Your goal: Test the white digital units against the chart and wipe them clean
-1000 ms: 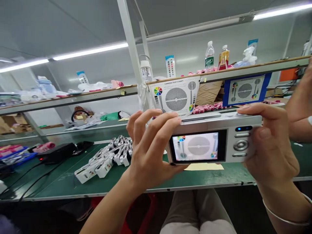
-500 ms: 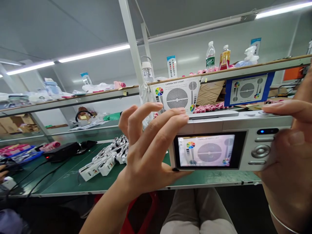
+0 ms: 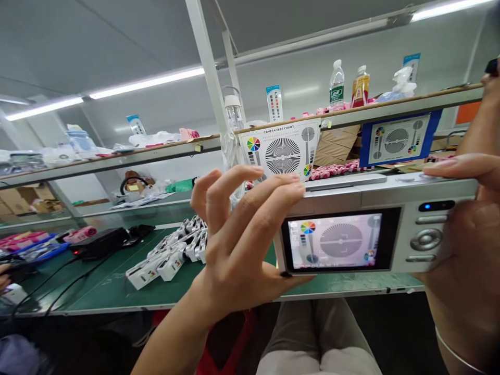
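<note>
Both my hands hold a silver compact digital camera level in front of me, its back towards me. My left hand grips its left end, with fingertips along the top edge and the thumb under the lower corner. My right hand wraps the right end, beside the round dial and blue light. The camera's lit screen shows a circular test pattern. Beyond it, a camera test chart hangs from the shelf edge, and a blue-framed chart hangs to its right.
A green workbench holds several white devices, a black box, and cables. Bottles stand on the shelf above. Another person's forearm rises at the right edge, and a hand shows at the far left.
The camera has moved right and closer to me, so it looks larger. My left fingers have spread apart, and the chart fills more of the screen.
</note>
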Demonstrator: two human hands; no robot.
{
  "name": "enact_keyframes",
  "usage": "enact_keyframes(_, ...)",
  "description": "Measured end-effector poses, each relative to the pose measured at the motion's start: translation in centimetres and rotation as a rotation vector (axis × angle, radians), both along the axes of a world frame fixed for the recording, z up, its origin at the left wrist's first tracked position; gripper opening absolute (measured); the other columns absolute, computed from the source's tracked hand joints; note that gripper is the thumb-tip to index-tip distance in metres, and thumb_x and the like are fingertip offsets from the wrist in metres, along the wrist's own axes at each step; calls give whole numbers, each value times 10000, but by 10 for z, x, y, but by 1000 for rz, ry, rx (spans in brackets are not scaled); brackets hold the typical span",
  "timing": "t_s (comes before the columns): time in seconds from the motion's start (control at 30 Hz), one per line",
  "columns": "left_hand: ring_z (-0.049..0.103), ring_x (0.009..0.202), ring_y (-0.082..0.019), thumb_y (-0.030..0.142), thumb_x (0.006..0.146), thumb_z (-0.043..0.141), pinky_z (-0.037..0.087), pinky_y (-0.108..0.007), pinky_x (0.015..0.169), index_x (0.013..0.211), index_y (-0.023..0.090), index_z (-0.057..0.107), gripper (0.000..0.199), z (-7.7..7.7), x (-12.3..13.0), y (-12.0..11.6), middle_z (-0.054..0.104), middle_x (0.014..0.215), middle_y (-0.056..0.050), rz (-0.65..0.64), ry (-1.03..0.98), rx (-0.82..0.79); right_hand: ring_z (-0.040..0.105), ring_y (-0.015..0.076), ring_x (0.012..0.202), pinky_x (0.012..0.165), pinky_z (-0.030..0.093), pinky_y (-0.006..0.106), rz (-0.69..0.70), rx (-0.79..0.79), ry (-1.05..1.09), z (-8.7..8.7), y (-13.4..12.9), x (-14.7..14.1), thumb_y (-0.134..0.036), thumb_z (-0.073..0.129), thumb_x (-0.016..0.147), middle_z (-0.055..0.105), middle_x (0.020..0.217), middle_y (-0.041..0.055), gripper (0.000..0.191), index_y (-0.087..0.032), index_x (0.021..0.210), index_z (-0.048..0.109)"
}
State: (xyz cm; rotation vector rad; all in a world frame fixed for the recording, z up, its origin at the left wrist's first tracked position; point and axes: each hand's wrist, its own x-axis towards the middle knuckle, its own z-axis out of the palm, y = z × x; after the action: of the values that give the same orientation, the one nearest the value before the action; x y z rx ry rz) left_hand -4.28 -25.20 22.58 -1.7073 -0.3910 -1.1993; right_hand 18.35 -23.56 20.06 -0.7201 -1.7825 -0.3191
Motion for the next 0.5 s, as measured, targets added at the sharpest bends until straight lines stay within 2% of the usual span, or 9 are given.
enact_keyframes(0.13, 544, 1070, -285, 612, 715, 605, 389, -476, 950, 1183, 297, 522, 570, 0, 0, 1, 671, 1074, -1, 16, -19, -2, 583, 363, 1094, 708, 546, 470, 60, 3, 200, -3, -8, -18, -504, 373, 911, 574, 1154, 34, 302, -379, 1108, 565)
enact_keyframes(0.2, 542, 1074, -284, 613, 727, 595, 380, -481, 959, 1189, 295, 522, 565, -1, 1, 1, 669, 1075, -5, 8, -19, -5, 590, 317, 1084, 825, 520, 481, 99, 30, 384, -6, -13, -30, -377, 298, 953, 563, 1127, 22, 297, -372, 1101, 555)
enact_keyframes(0.27, 537, 1080, -287, 612, 740, 590, 366, -493, 970, 1197, 283, 521, 568, 0, 1, 1, 666, 1072, -16, -3, -9, -16, 587, 261, 1080, 938, 471, 458, 121, 47, 526, -8, -17, -38, -212, 234, 950, 539, 1109, 7, 373, -363, 1098, 542)
enact_keyframes(0.37, 531, 1090, -289, 609, 750, 592, 348, -503, 982, 1206, 271, 520, 572, 0, 0, 0, 663, 1068, -27, -14, 6, -35, 577, 215, 1069, 974, 450, 404, 106, 49, 548, -7, -19, -44, -88, 202, 915, 513, 1086, -7, 463, -355, 1084, 540)
enact_keyframes(0.5, 528, 1098, -290, 616, 743, 595, 341, -500, 993, 1208, 275, 520, 581, 0, 0, 1, 658, 1077, -26, -23, 3, -33, 553, 228, 1078, 931, 458, 388, 102, 86, 555, -5, -18, -44, -92, 203, 906, 524, 1044, 1, 461, -349, 1050, 558)
